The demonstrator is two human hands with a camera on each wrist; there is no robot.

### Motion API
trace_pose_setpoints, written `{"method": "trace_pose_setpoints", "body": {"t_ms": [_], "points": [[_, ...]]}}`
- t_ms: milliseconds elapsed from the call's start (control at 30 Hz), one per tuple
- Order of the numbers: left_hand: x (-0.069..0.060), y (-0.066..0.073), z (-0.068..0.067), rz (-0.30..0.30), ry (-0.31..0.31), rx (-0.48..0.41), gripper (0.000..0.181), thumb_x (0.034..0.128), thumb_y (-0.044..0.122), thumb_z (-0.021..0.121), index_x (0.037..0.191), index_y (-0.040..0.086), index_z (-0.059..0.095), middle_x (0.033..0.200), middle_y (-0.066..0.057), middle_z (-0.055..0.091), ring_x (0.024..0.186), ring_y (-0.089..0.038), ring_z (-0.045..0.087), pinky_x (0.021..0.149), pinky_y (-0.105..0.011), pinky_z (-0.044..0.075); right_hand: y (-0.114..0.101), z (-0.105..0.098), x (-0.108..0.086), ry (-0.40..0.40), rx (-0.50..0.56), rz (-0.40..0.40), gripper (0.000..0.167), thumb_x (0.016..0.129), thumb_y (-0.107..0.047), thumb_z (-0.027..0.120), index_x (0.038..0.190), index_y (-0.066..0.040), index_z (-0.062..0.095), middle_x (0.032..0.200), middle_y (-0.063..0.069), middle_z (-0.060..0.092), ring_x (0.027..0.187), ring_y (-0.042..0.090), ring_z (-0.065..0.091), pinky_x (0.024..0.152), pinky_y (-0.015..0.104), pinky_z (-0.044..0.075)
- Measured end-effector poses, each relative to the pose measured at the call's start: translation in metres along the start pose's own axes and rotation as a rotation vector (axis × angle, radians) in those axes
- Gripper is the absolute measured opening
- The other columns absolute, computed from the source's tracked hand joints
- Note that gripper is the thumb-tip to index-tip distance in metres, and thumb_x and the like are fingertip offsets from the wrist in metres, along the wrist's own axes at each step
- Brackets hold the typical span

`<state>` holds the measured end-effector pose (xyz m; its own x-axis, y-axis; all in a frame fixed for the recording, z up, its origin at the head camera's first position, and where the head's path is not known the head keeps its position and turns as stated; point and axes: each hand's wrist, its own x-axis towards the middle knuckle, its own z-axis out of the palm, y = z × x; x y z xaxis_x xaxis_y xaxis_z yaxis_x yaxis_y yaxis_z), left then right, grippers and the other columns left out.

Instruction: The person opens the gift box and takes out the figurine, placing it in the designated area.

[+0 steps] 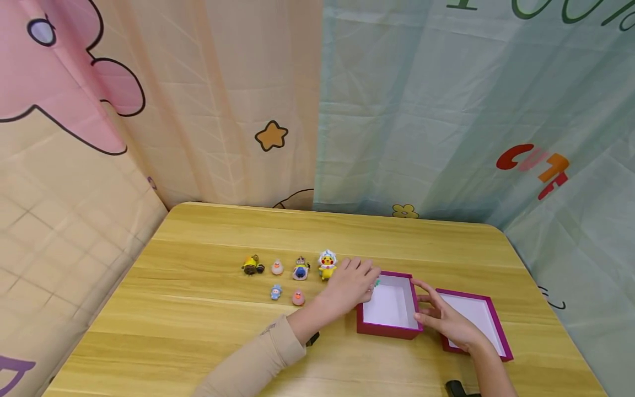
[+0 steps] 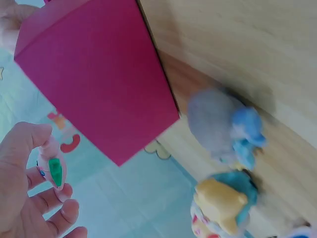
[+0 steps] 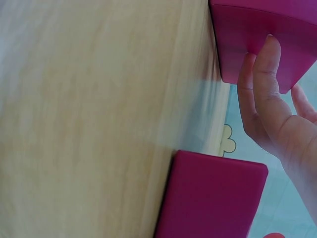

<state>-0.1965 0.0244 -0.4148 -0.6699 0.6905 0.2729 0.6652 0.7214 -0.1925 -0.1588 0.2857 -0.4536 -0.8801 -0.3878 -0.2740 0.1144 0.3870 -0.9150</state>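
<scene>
In the left wrist view, my left hand [image 1: 350, 284] pinches a small pale-pink figurine with a green patch [image 2: 57, 169] between thumb and fingers. In the head view this hand is over the left wall of a magenta box [image 1: 389, 333] with a white inside, hiding most of the figurine. With fairly straight fingers, my right hand [image 1: 448, 320] touches the outside of the box's right wall, as the right wrist view also shows. Beside the left hand stands a yellow figurine with a white hood [image 1: 327, 264]. A grey figurine with blue parts [image 2: 213, 124] stands close to the box.
More figurines stand left of the box: a yellow-and-black one [image 1: 253, 266], a white duck [image 1: 276, 268], a blue-and-yellow one [image 1: 300, 269], a small blue one [image 1: 275, 292] and a pink duck [image 1: 298, 298]. The magenta lid [image 1: 478, 314] lies inside-up at right. A black object [image 1: 456, 389] is near the front.
</scene>
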Motion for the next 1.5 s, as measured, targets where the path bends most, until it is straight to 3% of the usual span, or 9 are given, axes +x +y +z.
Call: {"method": "trace_pose_setpoints", "body": {"t_ms": [133,333,667,967,1100,1300,1500], "points": [[-0.009,-0.010,-0.001,-0.025,0.042,0.013,0.025,0.0861,0.033,0.057,0.108,0.024,0.053,0.098,0.007,0.048,0.090,-0.012,0.045,0.077,-0.023,0.036,0.000,0.000,0.000,-0.004,0.001,-0.004,0.073,0.090,-0.016,0.057,0.145,-0.017,0.009,0.137,0.030,0.020,0.117,0.048,0.036,0.091,0.045,0.043],[-0.025,-0.027,-0.002,-0.059,0.056,0.032,0.021,0.0864,0.032,0.056,0.105,0.022,0.052,0.094,0.006,0.046,0.083,-0.012,0.042,0.073,-0.024,0.035,-0.001,0.001,-0.001,-0.005,-0.001,-0.004,0.073,0.090,-0.017,0.057,0.145,-0.016,0.009,0.137,0.030,0.020,0.117,0.048,0.037,0.091,0.046,0.042],[-0.059,-0.057,-0.003,-0.130,0.103,0.032,0.030,0.0810,0.032,0.064,0.104,0.017,0.051,0.090,0.002,0.044,0.081,-0.015,0.043,0.073,-0.028,0.039,0.000,0.001,-0.001,-0.003,-0.003,0.001,0.073,0.090,-0.018,0.057,0.145,-0.016,0.009,0.137,0.030,0.020,0.118,0.050,0.035,0.092,0.048,0.041],[-0.086,-0.077,-0.001,-0.207,0.074,-0.046,0.037,0.0782,0.028,0.069,0.109,0.016,0.053,0.095,0.000,0.048,0.086,-0.018,0.046,0.076,-0.032,0.039,0.000,0.000,-0.001,-0.001,-0.007,-0.002,0.074,0.090,-0.018,0.057,0.145,-0.016,0.008,0.137,0.030,0.020,0.118,0.050,0.034,0.092,0.047,0.042],[-0.097,-0.086,0.001,-0.218,0.101,-0.044,0.044,0.0747,0.029,0.073,0.111,0.013,0.054,0.096,-0.002,0.050,0.087,-0.022,0.049,0.077,-0.036,0.041,-0.001,0.000,0.000,0.000,-0.008,0.001,0.074,0.090,-0.019,0.057,0.145,-0.016,0.008,0.137,0.030,0.020,0.118,0.050,0.034,0.092,0.048,0.041],[-0.112,-0.099,0.006,-0.242,0.130,-0.033,0.038,0.0748,0.024,0.070,0.107,0.012,0.055,0.091,-0.002,0.050,0.085,-0.023,0.049,0.077,-0.038,0.041,-0.001,-0.001,0.001,0.004,-0.012,0.004,0.074,0.090,-0.018,0.057,0.145,-0.017,0.009,0.137,0.030,0.020,0.118,0.050,0.034,0.092,0.049,0.041],[-0.125,-0.109,0.008,-0.289,0.077,-0.084,0.044,0.0747,0.026,0.074,0.112,0.010,0.055,0.096,-0.004,0.052,0.086,-0.024,0.048,0.073,-0.038,0.039,-0.001,-0.001,0.000,-0.003,-0.006,-0.006,0.074,0.090,-0.018,0.057,0.145,-0.016,0.008,0.136,0.030,0.020,0.119,0.051,0.034,0.092,0.046,0.042]]}}
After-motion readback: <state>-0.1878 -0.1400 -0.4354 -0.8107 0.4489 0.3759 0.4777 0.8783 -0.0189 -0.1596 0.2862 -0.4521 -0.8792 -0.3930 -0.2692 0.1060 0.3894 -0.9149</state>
